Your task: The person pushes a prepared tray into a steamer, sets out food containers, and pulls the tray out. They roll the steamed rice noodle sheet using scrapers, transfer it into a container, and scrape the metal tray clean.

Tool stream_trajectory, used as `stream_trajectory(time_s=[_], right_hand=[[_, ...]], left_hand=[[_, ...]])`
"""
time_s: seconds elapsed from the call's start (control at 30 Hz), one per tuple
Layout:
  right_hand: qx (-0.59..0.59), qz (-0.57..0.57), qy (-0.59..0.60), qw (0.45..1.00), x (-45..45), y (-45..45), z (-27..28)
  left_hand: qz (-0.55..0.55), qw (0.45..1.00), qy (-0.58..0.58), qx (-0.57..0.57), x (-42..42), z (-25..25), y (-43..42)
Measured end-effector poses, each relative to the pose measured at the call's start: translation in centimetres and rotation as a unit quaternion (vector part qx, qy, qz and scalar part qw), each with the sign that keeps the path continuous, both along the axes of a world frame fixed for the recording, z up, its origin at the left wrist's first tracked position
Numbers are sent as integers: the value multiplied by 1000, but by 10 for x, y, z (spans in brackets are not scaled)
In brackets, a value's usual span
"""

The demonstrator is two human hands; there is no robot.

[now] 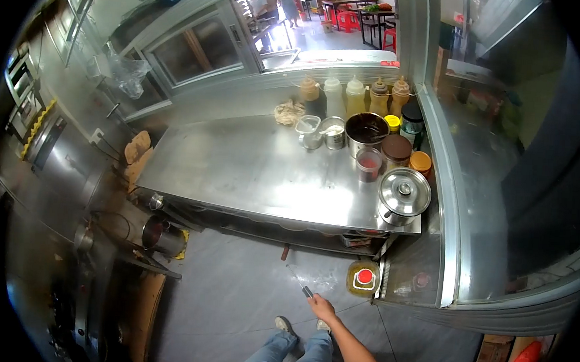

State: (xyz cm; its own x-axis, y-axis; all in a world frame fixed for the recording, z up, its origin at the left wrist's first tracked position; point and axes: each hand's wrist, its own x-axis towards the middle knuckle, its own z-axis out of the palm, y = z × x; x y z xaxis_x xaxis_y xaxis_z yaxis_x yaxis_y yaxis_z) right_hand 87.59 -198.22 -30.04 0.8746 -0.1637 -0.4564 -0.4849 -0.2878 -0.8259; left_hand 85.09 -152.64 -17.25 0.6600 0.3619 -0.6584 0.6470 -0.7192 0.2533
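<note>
My right hand (323,307) is closed around the dark grey handle (307,291) of a slim tool, held out over the floor in front of my shoes. A thin pale line runs from the handle toward the table; whether it is part of the tool is unclear. My left hand is out of view. Nearest to the right hand on the floor is a big oil jug (363,278) with a red cap. A small brown stick-like piece (285,251) shows at the table's lower edge.
The steel table (239,158) carries squeeze bottles (354,99), a dark sauce pot (366,136), a lidded steel pot (404,193), jars and a cloth (288,113). To the left stand a metal bucket (162,234) and cooking equipment. Glass panels (501,159) rise at right.
</note>
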Motion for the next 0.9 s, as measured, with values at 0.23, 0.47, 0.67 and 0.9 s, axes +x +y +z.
stream_trajectory(time_s=[0.23, 0.47, 0.67, 0.9], right_hand=[[-15, 31, -4, 999, 10, 22, 8], [-13, 63, -13, 998, 22, 54, 14], [-51, 86, -38, 994, 21, 102, 22], [-22, 138, -17, 990, 2, 166, 7]], left_hand=[[4, 1000, -17, -3, -2, 4, 7], [-1, 999, -44, -16, 0, 4, 26], [-12, 997, -72, -29, 0, 0, 59], [-13, 994, -97, -44, -8, -6, 96]])
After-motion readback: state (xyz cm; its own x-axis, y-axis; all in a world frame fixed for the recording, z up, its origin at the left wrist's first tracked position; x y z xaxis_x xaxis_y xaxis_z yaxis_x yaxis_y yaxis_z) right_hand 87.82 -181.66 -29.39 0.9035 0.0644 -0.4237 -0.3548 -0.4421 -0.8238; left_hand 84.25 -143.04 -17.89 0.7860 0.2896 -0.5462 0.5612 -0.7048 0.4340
